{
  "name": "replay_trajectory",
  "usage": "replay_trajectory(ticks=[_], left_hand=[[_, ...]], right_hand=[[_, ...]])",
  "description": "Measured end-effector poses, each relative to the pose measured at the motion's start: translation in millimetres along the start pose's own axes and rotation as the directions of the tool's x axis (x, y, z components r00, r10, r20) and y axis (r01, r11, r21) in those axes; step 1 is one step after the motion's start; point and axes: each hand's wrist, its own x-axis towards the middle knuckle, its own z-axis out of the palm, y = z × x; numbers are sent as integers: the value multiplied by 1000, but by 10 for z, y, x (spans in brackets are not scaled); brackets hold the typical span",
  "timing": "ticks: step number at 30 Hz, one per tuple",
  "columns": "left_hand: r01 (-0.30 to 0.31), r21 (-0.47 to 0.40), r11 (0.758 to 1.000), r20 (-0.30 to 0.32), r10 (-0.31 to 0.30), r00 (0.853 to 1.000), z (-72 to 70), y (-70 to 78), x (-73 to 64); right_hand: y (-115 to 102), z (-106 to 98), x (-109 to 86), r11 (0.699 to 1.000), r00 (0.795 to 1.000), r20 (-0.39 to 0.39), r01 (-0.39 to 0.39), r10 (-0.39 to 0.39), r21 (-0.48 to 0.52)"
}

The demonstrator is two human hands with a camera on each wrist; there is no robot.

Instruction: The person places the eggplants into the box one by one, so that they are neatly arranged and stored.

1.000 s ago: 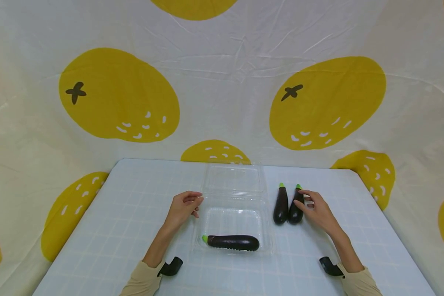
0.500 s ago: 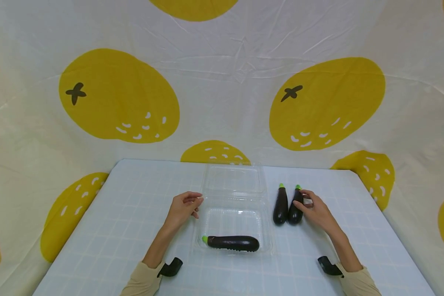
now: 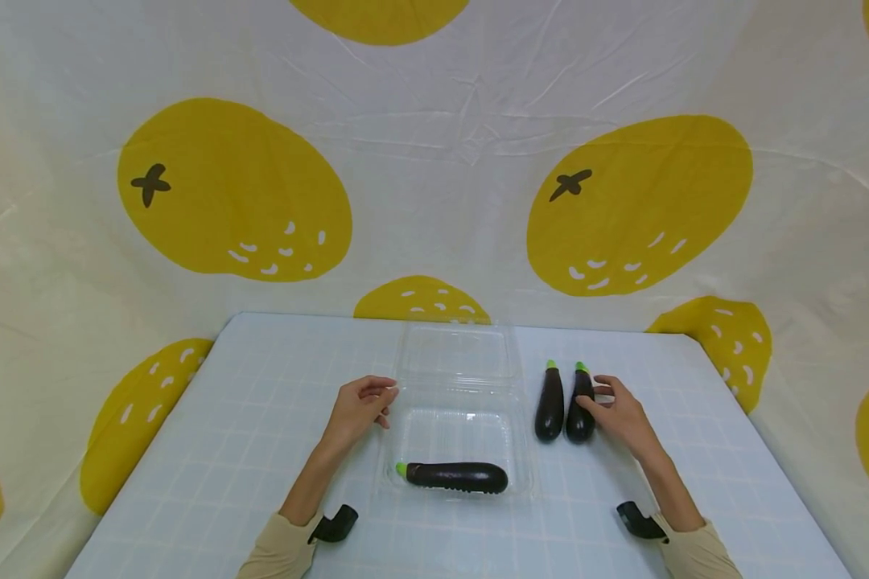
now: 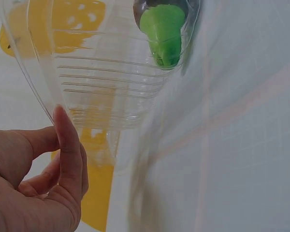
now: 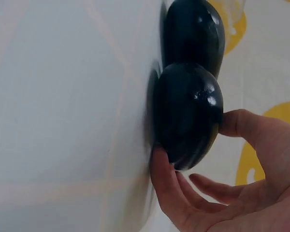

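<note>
An open clear plastic clamshell container sits mid-table, its lid folded back. One dark eggplant lies crosswise along its near side, green stem end to the left. At the container's left edge, my left hand pinches the rim between thumb and fingers. My right hand grips the right one of two eggplants outside the container: in the right wrist view the thumb rests on top of this eggplant, fingertips low on its side. The other eggplant lies just left of it, stem pointing away.
A pale checked cloth covers the table. Behind it hangs a white curtain printed with large yellow fruit. Black camera mounts are worn at both wrists, by the beige sleeves.
The right-hand eggplant has turned slightly, its stem end shifting left and its round end right, opening a small gap at the lower ends. The left hand stays still.
</note>
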Motion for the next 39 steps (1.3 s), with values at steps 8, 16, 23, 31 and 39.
replay_trajectory(ticks=[8, 16, 23, 31, 39], left_hand=[[-10, -5, 1000, 0, 10, 1000, 10, 0, -11], [-9, -21, 1000, 2, 9, 1000, 14, -20, -17], [-6, 12, 1000, 0, 6, 1000, 11, -18, 2], [2, 23, 1000, -5, -2, 1000, 4, -22, 6], [-7, 12, 1000, -5, 7, 1000, 7, -40, 16]], right_hand=[[5, -17, -4, 1000, 1000, 22, -11, 12, -28], [-46, -30, -23, 1000, 999, 30, -26, 26, -16], [-87, -75, -92, 1000, 1000, 10, 0, 0, 6], [-74, -98, -109, 1000, 1000, -15, 6, -6, -13], [-143, -139, -171, 997, 998, -10, 60, -60, -39]])
